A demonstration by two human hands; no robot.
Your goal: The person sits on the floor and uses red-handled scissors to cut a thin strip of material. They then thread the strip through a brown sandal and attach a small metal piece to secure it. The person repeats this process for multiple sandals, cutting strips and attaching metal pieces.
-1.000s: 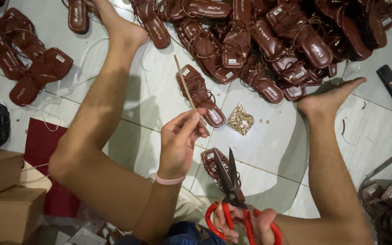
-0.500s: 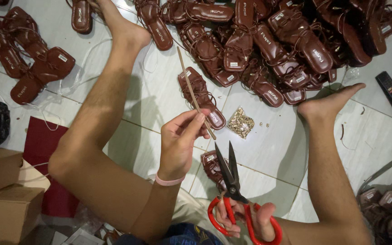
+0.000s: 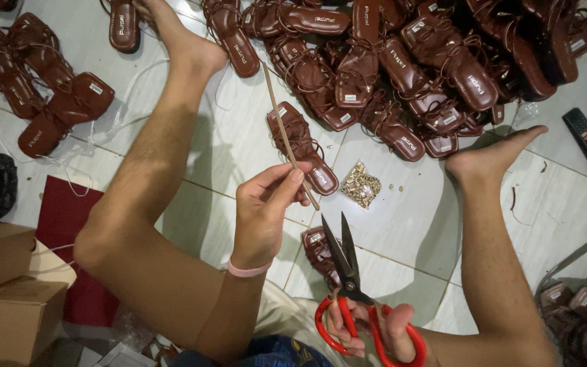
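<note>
two hands at work, head view: the left hand (image 3: 263,211) pinches a thin tan strip (image 3: 290,136) that runs toward 11 o'clock, above a brown sandal (image 3: 304,146). at 5 o'clock, the right hand (image 3: 368,329) grips red-handled scissors (image 3: 348,278), blades slightly parted. judged step: trimming the strip; the blades must meet its lower end.

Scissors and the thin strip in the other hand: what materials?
Scissors: dark, dull metal blades, by the look; glossy red handles, likely plastic. Strip, pinched by the left hand: tan, matte and straight, possibly leather or stiff cord; hard to tell.
</note>
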